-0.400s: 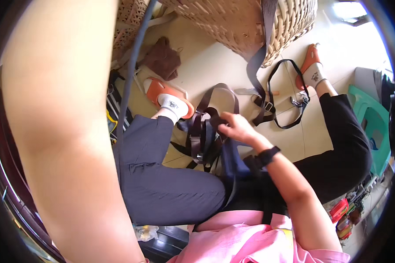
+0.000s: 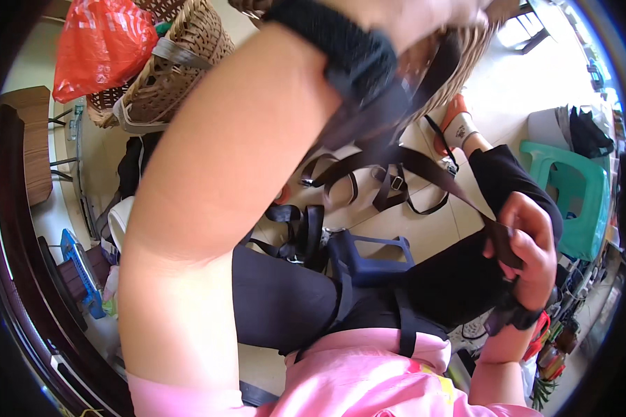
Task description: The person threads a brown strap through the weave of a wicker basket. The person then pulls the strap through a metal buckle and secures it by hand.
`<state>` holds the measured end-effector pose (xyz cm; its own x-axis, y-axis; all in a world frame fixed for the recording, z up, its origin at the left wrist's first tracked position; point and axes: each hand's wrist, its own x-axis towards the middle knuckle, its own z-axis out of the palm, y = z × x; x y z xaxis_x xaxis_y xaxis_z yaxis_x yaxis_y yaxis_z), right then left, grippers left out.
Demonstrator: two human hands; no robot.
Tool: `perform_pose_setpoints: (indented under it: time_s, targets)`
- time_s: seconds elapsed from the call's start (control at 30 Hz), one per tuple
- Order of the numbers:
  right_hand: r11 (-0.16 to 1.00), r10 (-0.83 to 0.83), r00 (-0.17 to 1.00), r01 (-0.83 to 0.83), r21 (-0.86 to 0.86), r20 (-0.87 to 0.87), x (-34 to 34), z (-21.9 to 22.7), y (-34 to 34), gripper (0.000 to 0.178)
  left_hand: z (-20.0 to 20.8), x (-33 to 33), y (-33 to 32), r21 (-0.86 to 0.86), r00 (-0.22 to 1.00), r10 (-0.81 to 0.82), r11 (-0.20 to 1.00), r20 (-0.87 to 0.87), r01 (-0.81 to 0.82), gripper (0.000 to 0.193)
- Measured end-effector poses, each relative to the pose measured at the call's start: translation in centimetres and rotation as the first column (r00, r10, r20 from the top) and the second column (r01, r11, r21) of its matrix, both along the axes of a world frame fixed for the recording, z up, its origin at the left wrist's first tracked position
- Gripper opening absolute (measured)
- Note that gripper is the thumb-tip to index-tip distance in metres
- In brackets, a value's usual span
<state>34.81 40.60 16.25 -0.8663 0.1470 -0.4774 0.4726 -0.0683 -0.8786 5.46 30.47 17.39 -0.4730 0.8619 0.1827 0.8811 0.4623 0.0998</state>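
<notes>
My right hand point(image 2: 528, 240), on the right above my thigh, is closed round the end of a dark brown strap point(image 2: 435, 174). The strap runs slack up and left toward a woven basket point(image 2: 469, 59) at the top. My left arm reaches across the view, and its hand point(image 2: 431, 17) is blurred at the top edge against the basket; its fingers are smeared by motion. My forearm and the black wristband point(image 2: 355, 62) hide much of the basket. More dark straps with metal buckles point(image 2: 396, 182) lie on the tiled floor between my legs.
A dark blue low stool point(image 2: 375, 257) stands between my thighs. On the right are a green plastic stool point(image 2: 577, 187) and a grey bucket point(image 2: 546, 125). Another woven basket point(image 2: 181, 87), with a red plastic bag point(image 2: 104, 45) on it, stands at the upper left.
My right hand has moved right and up from the pile of straps, drawing a brown strap out with it. My left arm has swung right, bringing its hand into view over the basket.
</notes>
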Motion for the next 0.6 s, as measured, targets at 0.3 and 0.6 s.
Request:
perform_pose_setpoints:
  time_s: [0.3,0.6]
  targets:
    - [0.894,-0.267,0.706,0.436,0.105,-0.656,12.6,4.8,0.4,0.051,-9.2,7.7,-7.5,0.082,0.948,-0.189,0.973,-0.255,0.216,0.054]
    - [0.885,-0.037,0.663,0.369,0.284,-0.748,14.5,7.7,0.2,0.039,-7.3,20.9,-7.5,0.648,0.858,-0.443,0.739,0.260,0.185,0.091]
